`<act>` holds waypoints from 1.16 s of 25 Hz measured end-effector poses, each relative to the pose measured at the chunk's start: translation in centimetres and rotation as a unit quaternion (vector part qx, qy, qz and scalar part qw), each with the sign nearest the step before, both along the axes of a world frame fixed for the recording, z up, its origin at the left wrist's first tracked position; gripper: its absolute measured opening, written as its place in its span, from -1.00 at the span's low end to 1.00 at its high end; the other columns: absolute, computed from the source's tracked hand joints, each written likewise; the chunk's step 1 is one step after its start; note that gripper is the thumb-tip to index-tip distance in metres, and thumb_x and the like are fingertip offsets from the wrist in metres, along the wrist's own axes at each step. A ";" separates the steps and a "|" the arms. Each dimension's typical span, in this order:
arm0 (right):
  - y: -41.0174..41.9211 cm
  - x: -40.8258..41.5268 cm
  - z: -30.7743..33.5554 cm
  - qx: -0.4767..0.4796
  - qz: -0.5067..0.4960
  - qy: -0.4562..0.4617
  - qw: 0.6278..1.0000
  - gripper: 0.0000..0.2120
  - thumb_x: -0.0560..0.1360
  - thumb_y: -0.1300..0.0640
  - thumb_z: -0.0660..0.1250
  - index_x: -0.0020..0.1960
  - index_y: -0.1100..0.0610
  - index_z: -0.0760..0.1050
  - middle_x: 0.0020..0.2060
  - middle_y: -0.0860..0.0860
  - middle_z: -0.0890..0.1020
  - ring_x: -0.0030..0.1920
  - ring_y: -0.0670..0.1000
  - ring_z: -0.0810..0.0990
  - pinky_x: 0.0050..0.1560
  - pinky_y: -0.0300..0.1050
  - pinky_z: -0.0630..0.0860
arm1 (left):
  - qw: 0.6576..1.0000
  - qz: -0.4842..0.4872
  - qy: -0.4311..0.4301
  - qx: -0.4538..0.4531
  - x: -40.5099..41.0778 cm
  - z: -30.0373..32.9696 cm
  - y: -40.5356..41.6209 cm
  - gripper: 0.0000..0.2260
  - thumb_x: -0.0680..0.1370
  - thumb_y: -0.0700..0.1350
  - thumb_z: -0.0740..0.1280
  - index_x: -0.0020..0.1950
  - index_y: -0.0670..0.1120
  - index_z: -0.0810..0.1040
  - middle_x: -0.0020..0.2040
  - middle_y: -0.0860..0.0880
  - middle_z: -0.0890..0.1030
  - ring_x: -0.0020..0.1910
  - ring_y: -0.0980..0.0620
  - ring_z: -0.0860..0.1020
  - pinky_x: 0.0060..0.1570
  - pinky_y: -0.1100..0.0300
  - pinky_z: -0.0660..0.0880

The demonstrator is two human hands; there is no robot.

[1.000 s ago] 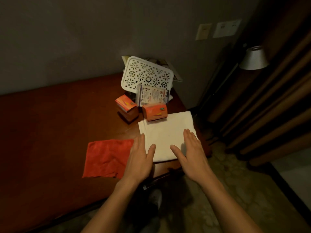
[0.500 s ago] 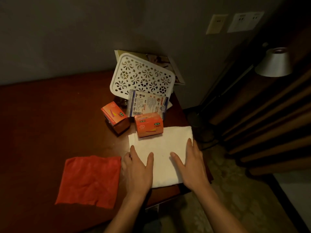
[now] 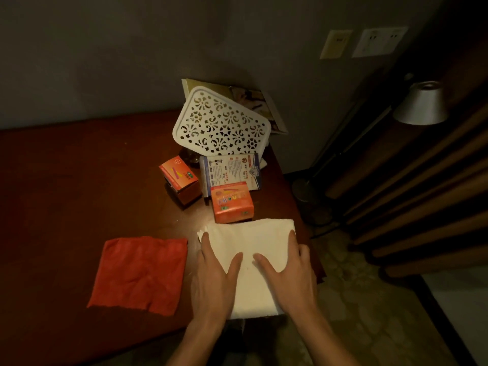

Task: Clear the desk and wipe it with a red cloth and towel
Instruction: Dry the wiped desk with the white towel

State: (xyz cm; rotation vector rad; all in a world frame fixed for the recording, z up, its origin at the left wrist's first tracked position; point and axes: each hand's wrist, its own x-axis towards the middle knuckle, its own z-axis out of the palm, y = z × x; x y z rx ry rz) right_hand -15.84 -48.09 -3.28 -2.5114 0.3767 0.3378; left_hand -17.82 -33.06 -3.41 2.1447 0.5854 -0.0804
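Both hands slid farther up white towel since half second ago. We see left hand [image 3: 215,276] and right hand [image 3: 289,270] flat, fingers spread, pressing towel [image 3: 250,241] at desk [image 3: 66,180] near right edge. Red cloth [image 3: 140,273] lies flat just left, apart from towel. Orange boxes [image 3: 232,202] beyond.

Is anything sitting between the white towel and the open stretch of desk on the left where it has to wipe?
Yes. The red cloth lies flat directly left of the white towel, which both the left hand and right hand press flat. Beyond the cloth, nothing visible blocks the desk.
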 end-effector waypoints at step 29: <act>29.6 -21.6 7.6 0.126 0.243 -0.105 0.956 0.05 0.31 -0.56 0.14 0.59 -0.05 -0.14 0.40 0.01 0.21 0.36 0.08 0.35 0.26 0.04 0.47 | 0.968 0.213 -0.089 0.097 -27.9 7.8 28.7 -0.27 0.52 0.25 0.30 0.55 0.10 -0.02 0.45 0.01 0.32 0.33 0.00 0.42 0.14 0.09 0.42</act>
